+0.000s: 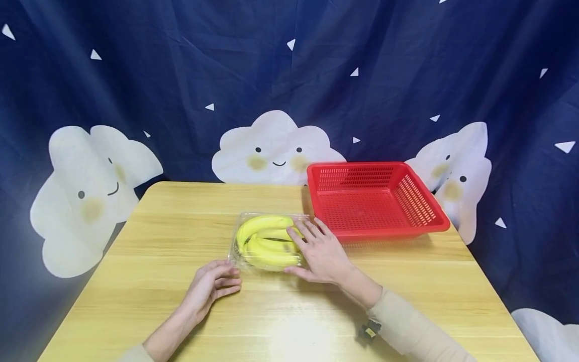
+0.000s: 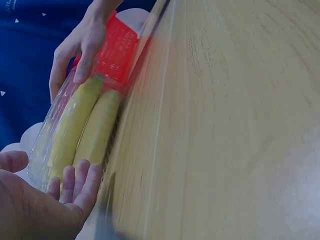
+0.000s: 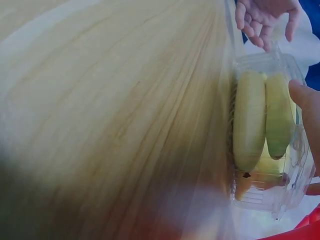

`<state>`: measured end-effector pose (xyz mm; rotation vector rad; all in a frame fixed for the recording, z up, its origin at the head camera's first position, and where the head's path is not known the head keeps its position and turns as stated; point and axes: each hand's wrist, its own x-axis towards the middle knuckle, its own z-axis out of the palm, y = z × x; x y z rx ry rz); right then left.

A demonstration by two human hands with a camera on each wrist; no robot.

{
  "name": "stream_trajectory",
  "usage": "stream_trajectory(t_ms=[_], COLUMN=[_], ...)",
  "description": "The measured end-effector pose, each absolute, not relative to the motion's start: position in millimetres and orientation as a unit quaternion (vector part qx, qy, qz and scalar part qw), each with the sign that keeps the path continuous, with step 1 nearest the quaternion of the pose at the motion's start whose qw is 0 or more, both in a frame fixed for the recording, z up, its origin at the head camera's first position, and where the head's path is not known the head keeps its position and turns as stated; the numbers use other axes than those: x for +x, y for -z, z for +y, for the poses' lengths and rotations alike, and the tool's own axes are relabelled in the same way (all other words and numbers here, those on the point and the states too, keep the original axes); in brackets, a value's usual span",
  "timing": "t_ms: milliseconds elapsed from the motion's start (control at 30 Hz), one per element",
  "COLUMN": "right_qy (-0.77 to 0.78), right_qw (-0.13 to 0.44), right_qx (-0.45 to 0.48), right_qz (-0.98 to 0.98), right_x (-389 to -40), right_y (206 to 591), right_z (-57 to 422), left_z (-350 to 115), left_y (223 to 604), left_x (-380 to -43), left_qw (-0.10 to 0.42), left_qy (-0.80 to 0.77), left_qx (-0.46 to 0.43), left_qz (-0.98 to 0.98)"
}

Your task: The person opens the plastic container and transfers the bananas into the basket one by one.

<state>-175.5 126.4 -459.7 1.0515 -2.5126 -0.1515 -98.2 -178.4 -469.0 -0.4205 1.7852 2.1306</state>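
Observation:
Several yellow bananas [image 1: 271, 255] lie inside a clear plastic clamshell box [image 1: 244, 217] in the middle of the table. Over the box's right end my right hand [image 1: 323, 256] spreads its fairly straight fingers, the thumb at the near side. In the right wrist view that thumb [image 3: 304, 97] lies along the lid's edge. My left hand [image 1: 212, 287] is at the near left corner, fingers relaxed and slightly bent, the tips close to the box wall. Whether they touch it I cannot tell. The left wrist view shows the left palm [image 2: 40, 212] turned up beside the box.
A red perforated plastic basket [image 1: 377, 234] stands at the back right, just beyond my right hand. The wooden table [image 1: 181, 211] ends at a dark blue curtain [image 1: 181, 75] with smiling white clouds.

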Motion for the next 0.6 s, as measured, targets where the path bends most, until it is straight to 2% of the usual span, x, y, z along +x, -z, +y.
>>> stream_trajectory(t_ms=[600], right_qy=[0.056], right_qw=[0.231], right_qx=[0.391], right_qz=[-0.889], right_x=[-175.3], right_y=[459.8], right_z=[125.9], left_z=[-167.6], left_y=[476.6], left_x=[-101.9], left_qw=[0.199], left_qy=[-0.752], left_qx=[-0.141], left_qz=[0.612])
